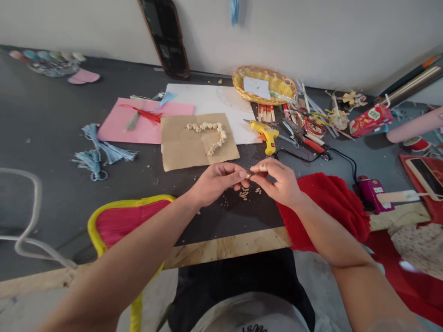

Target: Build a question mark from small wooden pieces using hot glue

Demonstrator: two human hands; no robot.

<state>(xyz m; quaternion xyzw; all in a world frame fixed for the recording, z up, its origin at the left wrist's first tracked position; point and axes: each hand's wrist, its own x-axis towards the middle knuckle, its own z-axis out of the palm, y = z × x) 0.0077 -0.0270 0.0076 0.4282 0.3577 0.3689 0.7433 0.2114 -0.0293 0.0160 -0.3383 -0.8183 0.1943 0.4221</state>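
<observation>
My left hand (221, 180) and my right hand (278, 180) meet above the dark table near its front edge. Thumb and fingers of my left hand pinch a tiny tan piece (248, 175), and the fingertips of my right hand close at its right side; whether they grip it too is hard to make out. Small tan bits (244, 193) lie scattered just below the hands. Beyond them, a curved string of cream-coloured pieces (222, 135) rests on brown folded paper (176, 150). A yellow glue gun (265, 131) lies behind my right hand.
Blue tassels (104, 147) lie left of pink paper (117, 124). A wicker basket (242, 92), pliers (304, 138) and a red drink carton (370, 120) stand or lie at the back right. Red cloth (328, 207) sits beneath my right forearm. A black cable (346, 156) runs rightward.
</observation>
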